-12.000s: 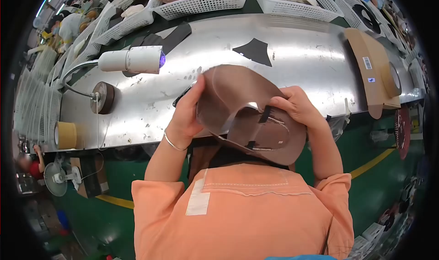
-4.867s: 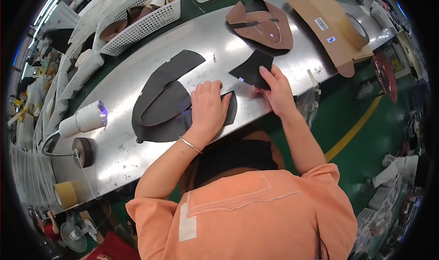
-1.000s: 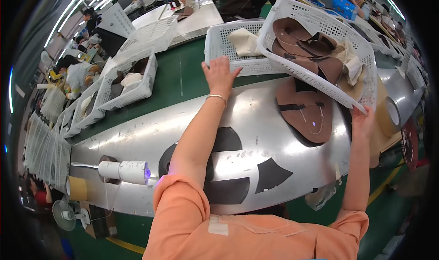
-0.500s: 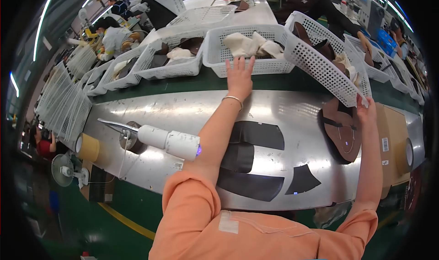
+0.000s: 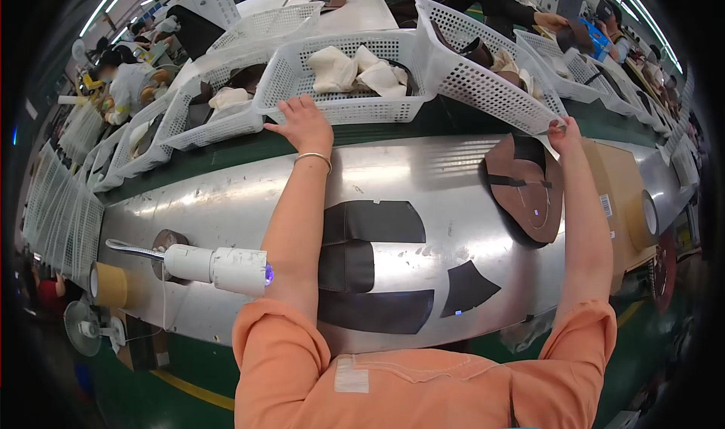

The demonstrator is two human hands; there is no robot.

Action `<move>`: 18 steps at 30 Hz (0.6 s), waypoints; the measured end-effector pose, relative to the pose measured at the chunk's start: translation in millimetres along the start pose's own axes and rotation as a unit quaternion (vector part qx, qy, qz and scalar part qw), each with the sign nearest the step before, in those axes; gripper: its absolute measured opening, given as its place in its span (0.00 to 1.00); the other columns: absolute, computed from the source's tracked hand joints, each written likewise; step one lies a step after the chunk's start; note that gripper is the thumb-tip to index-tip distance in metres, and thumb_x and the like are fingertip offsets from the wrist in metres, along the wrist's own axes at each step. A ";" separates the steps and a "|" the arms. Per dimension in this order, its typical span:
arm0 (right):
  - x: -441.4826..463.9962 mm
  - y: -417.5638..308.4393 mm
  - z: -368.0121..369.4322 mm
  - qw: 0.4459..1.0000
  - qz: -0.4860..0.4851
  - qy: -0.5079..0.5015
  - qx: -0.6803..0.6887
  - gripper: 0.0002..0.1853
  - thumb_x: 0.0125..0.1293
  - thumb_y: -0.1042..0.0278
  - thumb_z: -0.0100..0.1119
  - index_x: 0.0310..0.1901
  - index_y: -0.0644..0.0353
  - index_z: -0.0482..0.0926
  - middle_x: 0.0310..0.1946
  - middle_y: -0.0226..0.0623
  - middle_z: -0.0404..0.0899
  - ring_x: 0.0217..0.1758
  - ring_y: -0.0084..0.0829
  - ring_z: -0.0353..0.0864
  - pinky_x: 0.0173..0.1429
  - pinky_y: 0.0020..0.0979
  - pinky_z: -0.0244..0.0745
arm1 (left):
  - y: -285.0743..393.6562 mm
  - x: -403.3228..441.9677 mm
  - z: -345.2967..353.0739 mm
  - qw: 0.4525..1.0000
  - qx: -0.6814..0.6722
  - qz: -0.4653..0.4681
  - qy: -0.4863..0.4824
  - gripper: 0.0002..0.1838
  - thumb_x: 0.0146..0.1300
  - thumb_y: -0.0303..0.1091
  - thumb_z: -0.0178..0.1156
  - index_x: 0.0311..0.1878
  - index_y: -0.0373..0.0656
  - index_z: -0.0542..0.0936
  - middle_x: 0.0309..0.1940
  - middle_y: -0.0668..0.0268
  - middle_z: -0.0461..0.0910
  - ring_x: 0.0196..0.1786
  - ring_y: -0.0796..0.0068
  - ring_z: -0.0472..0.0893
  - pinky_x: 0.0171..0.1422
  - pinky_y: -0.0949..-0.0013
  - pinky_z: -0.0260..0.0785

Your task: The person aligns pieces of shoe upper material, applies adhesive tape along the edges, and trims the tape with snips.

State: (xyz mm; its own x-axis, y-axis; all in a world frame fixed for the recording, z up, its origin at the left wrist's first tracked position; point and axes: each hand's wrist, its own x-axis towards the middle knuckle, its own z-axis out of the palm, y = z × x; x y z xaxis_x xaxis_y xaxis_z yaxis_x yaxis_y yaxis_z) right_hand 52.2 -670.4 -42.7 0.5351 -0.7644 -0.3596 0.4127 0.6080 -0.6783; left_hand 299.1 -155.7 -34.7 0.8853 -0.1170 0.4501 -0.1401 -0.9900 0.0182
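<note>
My left hand point(image 5: 306, 127) reaches to the near side of a white basket point(image 5: 343, 112) with cream cloth point(image 5: 332, 68) in it; its fingers are spread. With closed fingers, my right hand point(image 5: 565, 136) grips the near corner of a second white basket point(image 5: 483, 81), which is tilted and holds brown pieces and cloth. Below that hand a brown stitched piece point(image 5: 521, 191) with black strips lies on the metal table point(image 5: 453, 157). Black pieces point(image 5: 377, 312) lie partly behind my left forearm. A small black piece point(image 5: 470, 289) is right of them.
A white lamp point(image 5: 215, 266) stands at the left, near a tape roll point(image 5: 108, 284). Cardboard point(image 5: 615, 195) with another tape roll point(image 5: 640, 219) lies at the right. More white baskets point(image 5: 215, 131) line the far side. Co-workers point(image 5: 128, 89) sit beyond them.
Since a second ago, the right basket has shifted back off the brown piece, uncovering it. My left hand still touches the other basket. Earlier, my hands held the brown piece, then handled black pieces.
</note>
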 end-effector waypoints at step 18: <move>-40.1 68.7 62.9 0.551 -0.376 0.033 -0.744 0.26 0.66 0.43 0.46 0.52 0.56 0.79 0.65 0.57 0.61 0.72 0.53 0.54 0.72 0.44 0.50 | 24.8 -5.8 -13.0 0.998 0.044 -0.013 -0.036 0.18 0.63 0.35 0.53 0.56 0.44 0.67 0.56 0.59 0.66 0.68 0.52 0.57 0.64 0.30 0.55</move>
State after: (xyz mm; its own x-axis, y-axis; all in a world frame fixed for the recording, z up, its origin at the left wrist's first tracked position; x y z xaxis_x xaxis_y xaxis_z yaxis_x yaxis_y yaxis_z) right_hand 105.5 -584.5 -34.5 0.5766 -0.7166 0.3926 -0.5892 -0.6975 -0.4078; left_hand 284.7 -178.5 -25.3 0.9183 -0.0939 0.3845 -0.0804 -0.9955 -0.0510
